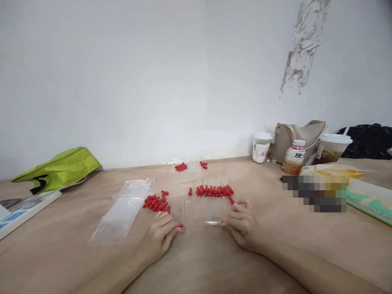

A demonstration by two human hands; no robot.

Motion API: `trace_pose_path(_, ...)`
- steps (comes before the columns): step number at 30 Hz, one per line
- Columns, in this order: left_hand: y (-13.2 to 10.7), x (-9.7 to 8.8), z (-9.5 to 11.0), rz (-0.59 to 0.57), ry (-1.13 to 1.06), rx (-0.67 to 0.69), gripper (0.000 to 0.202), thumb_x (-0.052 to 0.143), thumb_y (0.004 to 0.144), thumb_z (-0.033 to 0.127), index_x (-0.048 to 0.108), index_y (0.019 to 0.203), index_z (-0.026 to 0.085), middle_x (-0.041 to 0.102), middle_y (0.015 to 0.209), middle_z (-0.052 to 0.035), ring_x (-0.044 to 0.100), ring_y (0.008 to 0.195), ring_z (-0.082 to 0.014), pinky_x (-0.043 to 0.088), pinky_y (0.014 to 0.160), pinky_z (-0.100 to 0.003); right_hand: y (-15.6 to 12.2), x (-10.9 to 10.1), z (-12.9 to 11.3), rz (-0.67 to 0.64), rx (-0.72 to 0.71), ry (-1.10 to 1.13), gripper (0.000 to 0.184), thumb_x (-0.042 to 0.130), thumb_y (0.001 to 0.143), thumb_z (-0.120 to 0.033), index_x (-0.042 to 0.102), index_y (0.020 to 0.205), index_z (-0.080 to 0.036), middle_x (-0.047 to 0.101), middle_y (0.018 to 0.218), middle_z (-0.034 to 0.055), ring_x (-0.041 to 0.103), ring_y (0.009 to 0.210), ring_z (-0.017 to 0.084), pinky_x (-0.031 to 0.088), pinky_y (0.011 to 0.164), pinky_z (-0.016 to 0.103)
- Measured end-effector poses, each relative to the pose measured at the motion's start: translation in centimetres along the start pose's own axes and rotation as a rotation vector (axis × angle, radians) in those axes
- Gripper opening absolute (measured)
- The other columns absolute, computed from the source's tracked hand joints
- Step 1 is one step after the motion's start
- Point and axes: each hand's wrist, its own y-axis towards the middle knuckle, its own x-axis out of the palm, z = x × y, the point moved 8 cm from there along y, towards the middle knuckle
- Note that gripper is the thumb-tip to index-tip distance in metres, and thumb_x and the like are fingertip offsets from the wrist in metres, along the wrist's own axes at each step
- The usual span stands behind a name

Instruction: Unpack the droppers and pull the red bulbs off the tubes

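Between thumb and fingers, my left hand (163, 229) pinches a small red rubber dropper bulb (181, 225). My right hand (243, 222) is closed on one end of a clear glass dropper tube (212, 223), which points left. Another red bulb (232, 200) lies at the knuckles of that hand. Loose clear tubes (196, 212) lie side by side between my hands. Beyond them is a row of droppers with red bulbs fitted (214, 190), tubes pointing away from me. A heap of loose red bulbs (154, 203) sits just past my left hand.
Clear plastic bags (122, 212) lie on the left, and a bag with red bulbs and tubes (181, 166) by the wall. At right stand a paper cup (261, 149), a bottle (293, 157), a lidded drink (332, 149) and a beige bag (301, 132). A yellow-green bag (64, 167) is far left.
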Motion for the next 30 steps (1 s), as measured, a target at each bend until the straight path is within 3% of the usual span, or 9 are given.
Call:
trace_pose_path(4,-0.2,-0.5,-0.3,0.036,-0.082,-0.026,0.019,0.041,0.086,0.015,0.055,0.098,0.021,0.056,0.082,-0.0040,0.053,0.074,-0.0125,0.043,0.067,-0.024,0.2,0.4,1.4,0.036,0.100,0.025,0.019,0.046,0.084,-0.024,0.064,0.079,-0.023,0.061,0.060,-0.0008,0.043,0.064,0.013,0.024,0.073,0.033)
trace_pose_path(7,0.9,-1.8,-1.4,0.105,-0.052,-0.146,0.026,0.038,0.087,0.017,0.054,0.107,0.021,0.053,0.091,-0.0062,0.054,0.083,-0.0140,0.045,0.072,-0.026,0.7,0.6,1.3,0.100,0.151,0.041,0.018,0.048,0.083,-0.023,0.066,0.082,-0.023,0.062,0.060,-0.0005,0.044,0.062,0.012,0.024,0.072,0.032)
trace_pose_path(12,2.3,-6.0,-7.3,0.209,-0.008,-0.428,0.027,0.040,0.084,0.027,0.059,0.101,0.022,0.053,0.089,-0.0053,0.056,0.081,-0.0173,0.047,0.071,-0.032,2.3,0.9,0.4,0.116,0.159,-0.001,0.019,0.047,0.082,-0.022,0.066,0.082,-0.023,0.060,0.057,-0.0009,0.044,0.062,0.012,0.025,0.068,0.030)
trace_pose_path(17,0.6,-8.5,-13.7,0.221,-0.149,-0.717,0.032,0.053,0.071,0.039,0.052,0.098,0.023,0.057,0.077,-0.0015,0.056,0.059,-0.0168,0.046,0.055,-0.031,4.8,3.4,-0.5,0.032,0.111,-0.101,0.016,0.048,0.080,-0.019,0.064,0.077,-0.021,0.061,0.064,0.0005,0.046,0.067,0.014,0.023,0.067,0.031)
trace_pose_path(23,-1.9,-7.1,-17.3,0.188,-0.187,-0.874,0.038,0.058,0.063,0.051,0.053,0.085,0.019,0.060,0.069,-0.0006,0.056,0.062,-0.0170,0.044,0.059,-0.029,5.7,6.4,-0.8,-0.092,0.113,-0.150,0.014,0.050,0.078,-0.021,0.061,0.069,-0.020,0.060,0.064,0.0010,0.046,0.070,0.014,0.021,0.066,0.031)
trace_pose_path(26,-3.1,-6.2,-18.8,0.184,-0.131,-0.910,0.040,0.057,0.063,0.053,0.054,0.082,0.018,0.062,0.070,-0.0013,0.057,0.065,-0.0170,0.044,0.062,-0.028,5.3,6.7,-1.1,-0.158,0.121,-0.098,0.016,0.055,0.076,-0.036,0.062,0.074,-0.021,0.060,0.066,0.0002,0.045,0.072,0.014,0.021,0.068,0.032)
trace_pose_path(30,-4.4,-4.8,-20.0,0.124,-0.113,-0.974,0.039,0.055,0.065,0.052,0.058,0.080,0.016,0.065,0.074,-0.0031,0.060,0.069,-0.0188,0.044,0.065,-0.028,4.8,6.7,-1.6,-0.214,0.129,-0.043,0.036,0.057,0.068,-0.054,0.064,0.084,-0.022,0.061,0.070,0.0016,0.046,0.076,0.016,0.023,0.072,0.034)
